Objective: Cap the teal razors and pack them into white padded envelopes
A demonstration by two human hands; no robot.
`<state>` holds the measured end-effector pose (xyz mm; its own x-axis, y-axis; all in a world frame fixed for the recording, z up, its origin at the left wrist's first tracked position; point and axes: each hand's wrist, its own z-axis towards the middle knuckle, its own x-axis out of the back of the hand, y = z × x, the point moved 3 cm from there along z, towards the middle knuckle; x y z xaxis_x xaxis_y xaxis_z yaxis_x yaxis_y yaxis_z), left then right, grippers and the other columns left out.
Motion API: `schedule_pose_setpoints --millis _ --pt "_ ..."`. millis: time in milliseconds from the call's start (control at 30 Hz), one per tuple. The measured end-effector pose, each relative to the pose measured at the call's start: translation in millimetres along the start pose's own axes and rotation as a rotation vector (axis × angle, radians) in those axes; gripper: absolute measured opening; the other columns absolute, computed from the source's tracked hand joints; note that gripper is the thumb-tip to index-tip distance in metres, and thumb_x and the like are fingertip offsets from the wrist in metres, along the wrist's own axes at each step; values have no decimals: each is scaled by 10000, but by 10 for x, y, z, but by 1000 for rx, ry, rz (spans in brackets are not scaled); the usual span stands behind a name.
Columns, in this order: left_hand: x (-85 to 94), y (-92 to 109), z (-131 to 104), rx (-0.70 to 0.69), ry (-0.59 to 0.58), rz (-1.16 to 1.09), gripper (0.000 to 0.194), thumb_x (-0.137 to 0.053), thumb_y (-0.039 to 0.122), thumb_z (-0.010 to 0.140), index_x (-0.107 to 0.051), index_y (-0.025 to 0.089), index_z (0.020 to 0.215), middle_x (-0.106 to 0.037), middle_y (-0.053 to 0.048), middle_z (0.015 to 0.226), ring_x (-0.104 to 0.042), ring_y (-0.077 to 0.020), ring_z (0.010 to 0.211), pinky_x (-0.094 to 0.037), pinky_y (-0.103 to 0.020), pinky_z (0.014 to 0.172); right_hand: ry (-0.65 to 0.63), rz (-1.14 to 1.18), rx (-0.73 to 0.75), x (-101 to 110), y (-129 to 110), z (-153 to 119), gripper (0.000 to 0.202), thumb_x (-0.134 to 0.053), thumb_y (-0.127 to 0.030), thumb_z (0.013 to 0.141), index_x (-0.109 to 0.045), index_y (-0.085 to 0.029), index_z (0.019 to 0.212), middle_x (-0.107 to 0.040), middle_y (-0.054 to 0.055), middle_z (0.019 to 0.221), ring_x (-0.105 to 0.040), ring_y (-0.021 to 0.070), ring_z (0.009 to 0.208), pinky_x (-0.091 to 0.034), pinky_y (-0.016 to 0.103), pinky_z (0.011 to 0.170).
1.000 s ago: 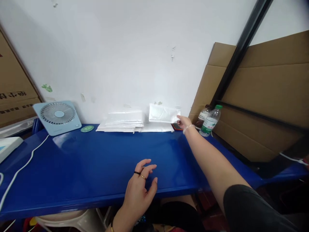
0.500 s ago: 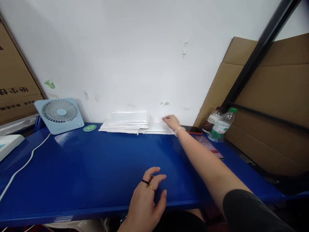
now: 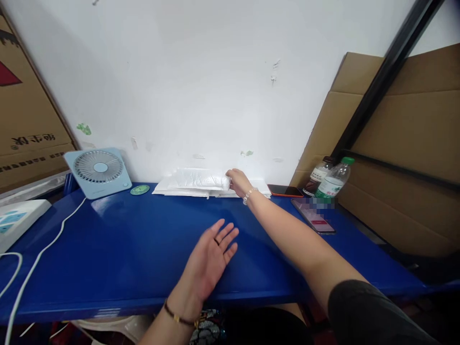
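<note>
Against the wall at the back of the blue table lies a stack of flat white packets (image 3: 187,184), with more of them (image 3: 260,187) extending to the right. My right hand (image 3: 237,182) reaches far forward and has its fingers closed on the right end of the top packet (image 3: 201,179), which looks like shiny wrap. Nearer to me, my left hand (image 3: 214,251) hovers over the table, palm turned up and sideways, fingers apart, holding nothing.
On the left stand a blue fan (image 3: 100,167), a green disc (image 3: 140,190), a white device (image 3: 21,220) and a white cable (image 3: 45,249). To the right are two phones (image 3: 285,191) (image 3: 313,216), two bottles (image 3: 318,176) (image 3: 335,181) and cardboard (image 3: 402,167).
My right hand has moved left and down onto the packets and taken hold of the top one. My left hand has turned its palm up, opened its fingers and moved forward a little.
</note>
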<state>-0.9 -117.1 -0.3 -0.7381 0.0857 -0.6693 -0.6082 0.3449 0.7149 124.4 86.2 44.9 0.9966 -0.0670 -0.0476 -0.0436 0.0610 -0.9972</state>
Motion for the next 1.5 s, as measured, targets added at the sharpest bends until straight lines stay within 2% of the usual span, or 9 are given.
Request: schedule_pose_setpoints --millis 67,167,433,567,800,967,1100,1300,1500 --pt "-94 82 197 108 47 -258 587 -575 432 803 -393 166 1294 -511 -169 1279 -553 -227 1154 -513 -324 855 -38 109 -56 94 48 -229 89 -504 -182 670 -452 -196 741 -478 -45 624 -463 94 536 -428 203 504" --pt "-162 90 481 122 208 -372 664 -626 467 744 -396 161 1287 -530 -155 1238 -556 -221 1144 -525 -314 822 -76 240 -199 318 183 -551 115 -457 -124 664 -466 -178 766 -500 -26 584 -480 103 491 -437 200 458" --pt "-261 87 776 -333 274 -438 255 -579 404 781 -579 221 959 -650 -7 937 -636 -161 902 -532 -283 793 -243 561 -587 776 474 -1008 176 -446 -72 694 -527 -117 844 -566 9 520 -509 113 394 -391 175 346" --pt "-354 302 835 -510 312 -426 239 -564 392 774 -536 195 907 -602 -20 860 -629 -139 845 -521 -266 812 -258 720 -528 734 488 -1061 174 -438 -136 759 -545 -130 896 -595 10 549 -521 116 411 -404 176 352" --pt "-881 374 885 -796 278 -192 257 -651 290 698 -531 189 902 -573 -1 868 -603 -135 867 -472 -298 874 -71 988 -435 670 518 -1077 323 -364 -401 918 -572 -162 982 -692 57 770 -663 191 710 -560 330 645" --pt "-1061 400 827 -929 195 -13 423 -698 309 685 -514 223 1056 -597 -10 976 -594 -151 955 -449 -297 897 -67 874 -460 713 580 -1005 418 -244 -407 966 -580 -157 946 -672 45 697 -652 163 612 -539 277 549" --pt "-1051 462 792 -913 188 20 474 -712 318 685 -484 238 1093 -595 -6 971 -595 -154 954 -455 -304 885 -29 730 -497 687 613 -1021 265 -376 -355 940 -555 -167 886 -624 3 592 -593 129 481 -436 199 388" --pt "-1017 519 763 -931 199 5 434 -696 311 686 -487 231 1058 -576 -11 1011 -581 -155 982 -444 -308 913 9 541 -289 683 583 -1030 204 -568 -332 858 -503 -182 737 -436 -76 409 -331 58 292 -214 156 263" --pt "-967 757 694 -995 247 7 334 -662 354 684 -496 200 929 -565 -1 941 -580 -161 976 -434 -327 921 151 251 -171 897 579 -911 280 -585 -370 842 -446 -184 686 -453 -55 468 -357 41 321 -182 146 273"
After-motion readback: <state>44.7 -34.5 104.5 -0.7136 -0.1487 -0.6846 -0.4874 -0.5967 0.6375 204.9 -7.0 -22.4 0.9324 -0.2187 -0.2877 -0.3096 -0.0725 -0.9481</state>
